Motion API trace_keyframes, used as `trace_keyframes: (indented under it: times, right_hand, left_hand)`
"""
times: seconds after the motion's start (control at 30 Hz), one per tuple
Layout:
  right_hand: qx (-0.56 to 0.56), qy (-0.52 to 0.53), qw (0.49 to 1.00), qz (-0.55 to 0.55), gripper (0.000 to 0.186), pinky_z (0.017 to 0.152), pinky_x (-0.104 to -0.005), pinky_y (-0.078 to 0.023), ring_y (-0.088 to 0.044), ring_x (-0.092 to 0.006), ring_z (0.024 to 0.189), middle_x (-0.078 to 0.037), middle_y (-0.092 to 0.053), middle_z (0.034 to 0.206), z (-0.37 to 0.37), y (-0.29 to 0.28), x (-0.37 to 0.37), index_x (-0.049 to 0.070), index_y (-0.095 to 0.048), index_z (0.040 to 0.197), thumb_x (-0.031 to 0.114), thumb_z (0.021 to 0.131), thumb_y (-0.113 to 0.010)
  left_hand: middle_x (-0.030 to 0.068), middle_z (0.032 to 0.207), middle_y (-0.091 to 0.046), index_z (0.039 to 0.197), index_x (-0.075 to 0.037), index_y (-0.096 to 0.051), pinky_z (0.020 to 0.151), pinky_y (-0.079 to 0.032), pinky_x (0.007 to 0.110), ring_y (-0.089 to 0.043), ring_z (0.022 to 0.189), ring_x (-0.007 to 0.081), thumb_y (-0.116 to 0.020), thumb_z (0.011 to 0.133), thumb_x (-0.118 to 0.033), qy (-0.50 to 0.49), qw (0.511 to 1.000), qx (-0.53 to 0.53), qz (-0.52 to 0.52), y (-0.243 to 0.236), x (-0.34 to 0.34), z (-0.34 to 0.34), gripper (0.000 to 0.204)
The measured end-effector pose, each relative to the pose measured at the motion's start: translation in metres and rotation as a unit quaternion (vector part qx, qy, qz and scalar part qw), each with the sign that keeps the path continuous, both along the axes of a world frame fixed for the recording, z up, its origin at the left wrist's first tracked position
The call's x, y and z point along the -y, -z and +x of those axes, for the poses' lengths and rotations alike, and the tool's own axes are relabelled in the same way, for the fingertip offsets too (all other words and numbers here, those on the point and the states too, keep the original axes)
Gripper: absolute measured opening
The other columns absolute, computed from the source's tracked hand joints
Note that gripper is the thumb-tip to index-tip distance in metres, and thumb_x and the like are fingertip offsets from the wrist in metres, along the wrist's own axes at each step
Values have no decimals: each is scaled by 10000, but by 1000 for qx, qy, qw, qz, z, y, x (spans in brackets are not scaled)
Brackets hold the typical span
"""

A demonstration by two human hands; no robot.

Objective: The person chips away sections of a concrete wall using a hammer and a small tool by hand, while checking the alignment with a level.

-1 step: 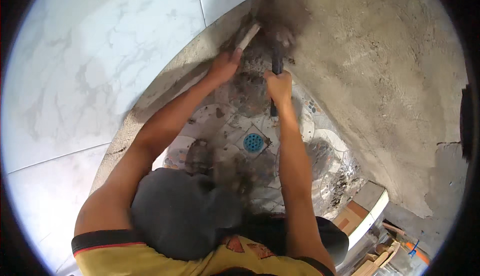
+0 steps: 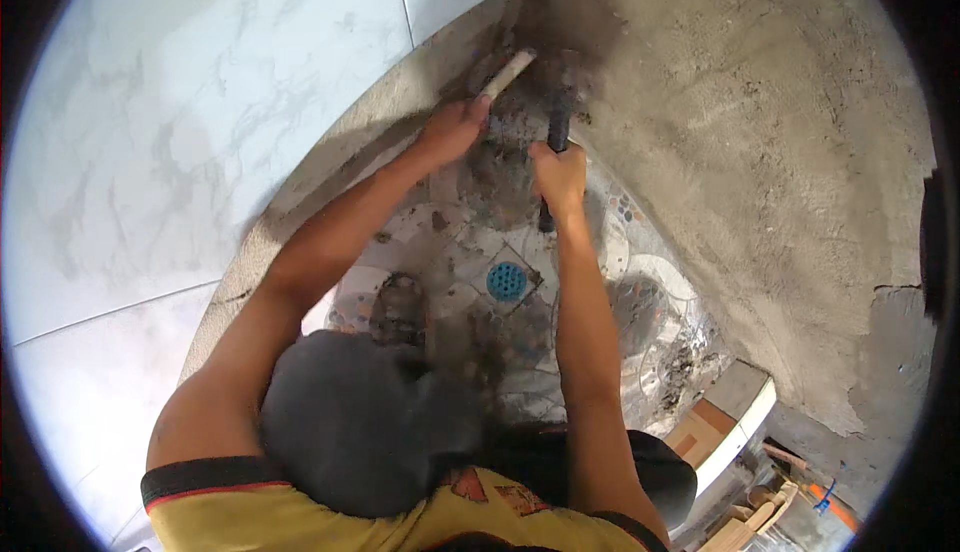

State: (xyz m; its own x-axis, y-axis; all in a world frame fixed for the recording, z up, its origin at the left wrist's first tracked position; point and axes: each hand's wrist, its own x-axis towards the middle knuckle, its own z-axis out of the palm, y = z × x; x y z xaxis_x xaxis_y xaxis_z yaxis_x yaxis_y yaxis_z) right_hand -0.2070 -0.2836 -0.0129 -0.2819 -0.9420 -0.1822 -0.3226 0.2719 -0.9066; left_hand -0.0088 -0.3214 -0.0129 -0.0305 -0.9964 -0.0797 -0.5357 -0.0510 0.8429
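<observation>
My left hand (image 2: 455, 127) grips a pale bar-like tool (image 2: 508, 74), held at a slant where the plastered walls meet at the far corner. My right hand (image 2: 560, 177) is wrapped round a dark tool handle (image 2: 556, 124), held just right of the pale bar; its far end is blurred into the dark, dusty corner, so I cannot make out its head. Below both hands lies a patterned tile floor (image 2: 620, 242), soiled with grit, with a round blue drain cover (image 2: 506, 281) in the middle.
A white marbled tile wall (image 2: 200, 132) rises on the left, a rough cement wall (image 2: 760, 152) on the right. A low white-edged step (image 2: 740, 422) sits at lower right, with wood pieces (image 2: 750, 517) beyond. My dark grey-clad shape (image 2: 365, 422) fills the lower middle.
The pale bar and my left hand have shifted slightly to the right. The far end of the dark tool is more blurred; my right hand is almost in the same place.
</observation>
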Motion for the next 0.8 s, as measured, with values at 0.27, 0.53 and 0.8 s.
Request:
trace_keyframes:
  times: [0.27, 0.53, 0.8]
  right_hand:
    - [114, 54, 992, 23, 247, 474, -339, -402, -516, -147, 466, -36, -530, 526, 13, -72, -35, 13, -568, 636, 160, 793, -690]
    - [50, 127, 984, -119, 171, 421, -307, -380, -503, -145, 440, -56, -530, 570, 36, 24, 13, 5, -543, 759, 117, 813, -661]
    - [76, 130, 977, -150, 280, 654, -419, -507, -630, -306, 622, -109, -627, 645, 25, -6, 11, -32, -648, 766, 241, 755, -709]
  left_hand:
    - [285, 948, -670, 977, 2, -673, 842, -482, 523, -626, 932, 495, -352, 1032, -562, 2, 995, 71, 76, -12, 7, 1, 651]
    - [291, 914, -652, 985, 21, -658, 824, -485, 519, -644, 914, 455, -358, 1031, -574, -17, 998, 50, 39, 20, 10, 6, 668]
    - [225, 780, -670, 840, 12, -649, 775, -476, 516, -626, 769, 434, -388, 1023, -568, 5, 1000, -25, 11, 6, 13, -9, 662]
